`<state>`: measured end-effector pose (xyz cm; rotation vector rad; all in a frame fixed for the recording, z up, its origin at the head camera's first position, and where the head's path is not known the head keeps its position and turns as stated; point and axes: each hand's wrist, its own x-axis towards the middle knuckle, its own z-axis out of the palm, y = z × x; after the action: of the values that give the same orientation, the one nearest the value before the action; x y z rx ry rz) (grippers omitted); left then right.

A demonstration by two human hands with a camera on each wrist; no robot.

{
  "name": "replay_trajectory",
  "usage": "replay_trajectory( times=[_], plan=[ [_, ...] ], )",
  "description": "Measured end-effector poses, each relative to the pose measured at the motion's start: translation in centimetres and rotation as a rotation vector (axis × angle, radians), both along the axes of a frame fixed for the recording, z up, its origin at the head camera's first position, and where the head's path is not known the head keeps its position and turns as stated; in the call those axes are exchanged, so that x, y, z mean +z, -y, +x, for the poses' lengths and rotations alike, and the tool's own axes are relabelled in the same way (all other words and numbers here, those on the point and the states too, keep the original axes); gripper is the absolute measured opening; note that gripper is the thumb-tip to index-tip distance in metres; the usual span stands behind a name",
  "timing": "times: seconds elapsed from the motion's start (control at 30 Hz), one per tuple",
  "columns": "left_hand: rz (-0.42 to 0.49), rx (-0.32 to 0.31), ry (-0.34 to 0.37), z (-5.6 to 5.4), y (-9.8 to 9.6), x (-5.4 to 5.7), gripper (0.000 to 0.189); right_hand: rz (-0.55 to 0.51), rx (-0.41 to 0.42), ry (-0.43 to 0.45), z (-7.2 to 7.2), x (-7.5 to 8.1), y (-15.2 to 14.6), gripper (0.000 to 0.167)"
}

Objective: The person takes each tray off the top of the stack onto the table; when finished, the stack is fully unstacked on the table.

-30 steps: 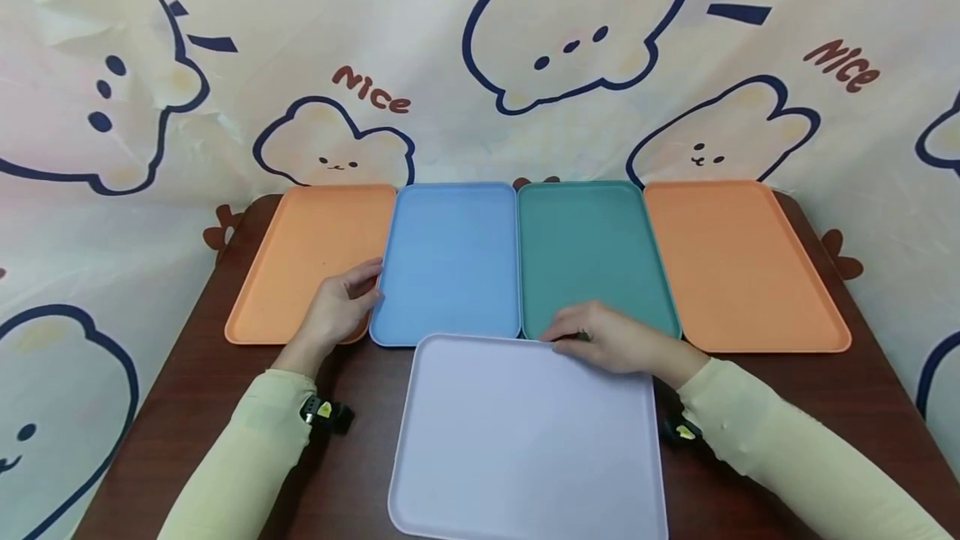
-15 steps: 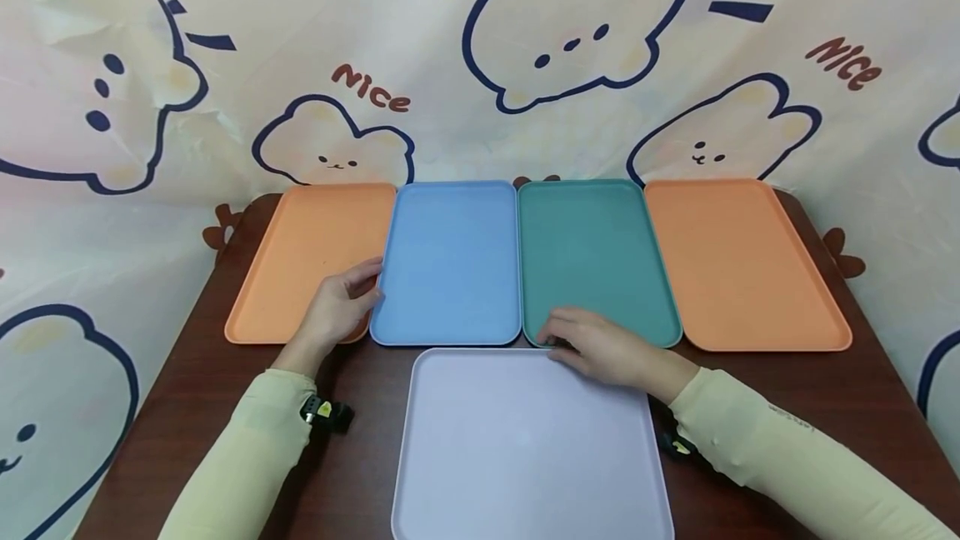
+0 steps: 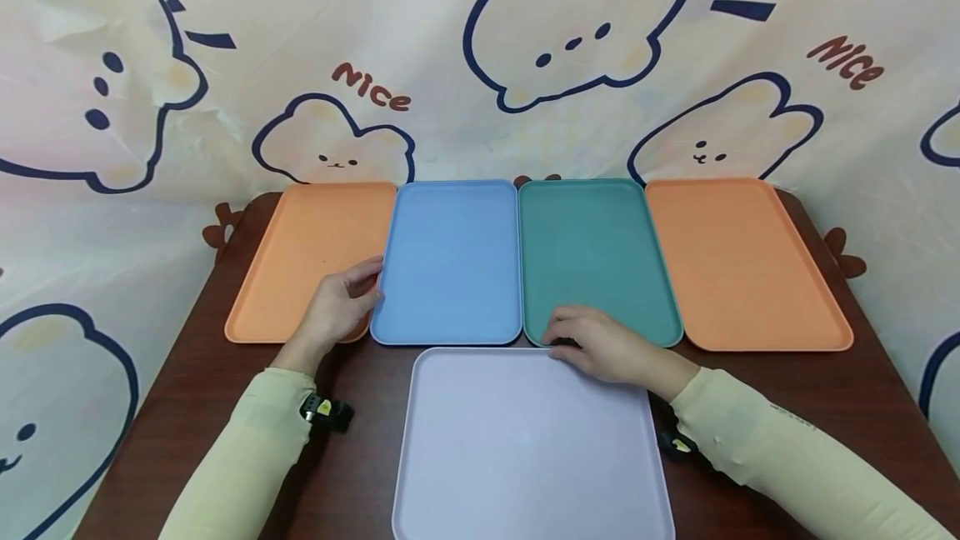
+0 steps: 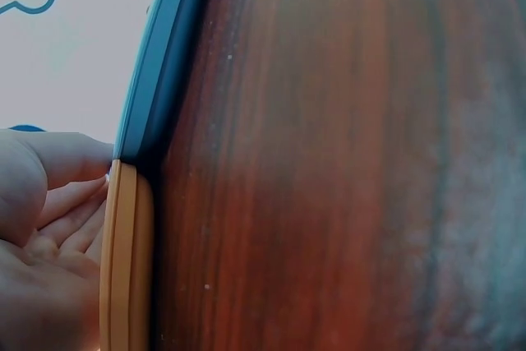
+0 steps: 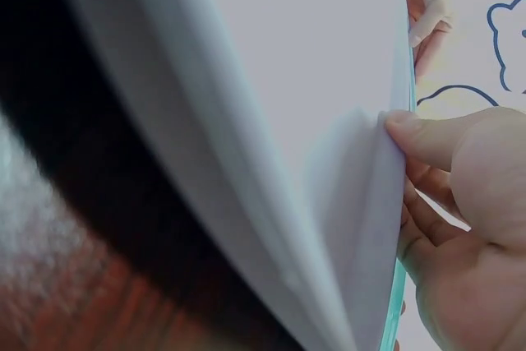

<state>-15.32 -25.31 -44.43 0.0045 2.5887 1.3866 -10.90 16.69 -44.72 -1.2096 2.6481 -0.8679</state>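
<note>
In the head view my left hand (image 3: 337, 307) lies over the right side of the left orange tray (image 3: 300, 273). Its fingertips and thumb touch the left rim of the blue tray (image 3: 453, 265). In the left wrist view the thumb meets the blue tray's edge where it adjoins the orange one. My right hand (image 3: 600, 346) pinches the far rim of a lavender tray (image 3: 525, 448), over the near edge of the green tray (image 3: 592, 257). From the right wrist, the thumb (image 5: 423, 133) presses the inside of that rim, with curled fingers behind it.
A second orange tray (image 3: 750, 265) stands at the right end of the back row, beside the green one. All the trays lie on a dark brown wooden table (image 3: 757, 440). A cartoon-printed cloth (image 3: 465, 40) hangs behind and at both sides.
The lavender tray has shifted slightly towards me with my right hand, parting from the back row, then stayed put. My left hand has not visibly moved.
</note>
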Motion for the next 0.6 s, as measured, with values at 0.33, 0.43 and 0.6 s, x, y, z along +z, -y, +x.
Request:
replay_trajectory(
  times=[0.33,0.43,0.6],
  plan=[
    [0.012,-0.004,-0.015,0.03,-0.02,-0.05,0.056,0.009,-0.008,0.015,0.05,0.05,-0.01,0.012],
    [0.000,-0.008,-0.022,0.10,-0.04,-0.11,0.056,0.013,-0.012,0.031,0.04,0.05,-0.01,0.012],
    [-0.006,-0.007,-0.018,0.28,-0.04,-0.17,0.056,0.025,-0.013,0.072,-0.02,0.28,-0.04,0.013]
  ],
)
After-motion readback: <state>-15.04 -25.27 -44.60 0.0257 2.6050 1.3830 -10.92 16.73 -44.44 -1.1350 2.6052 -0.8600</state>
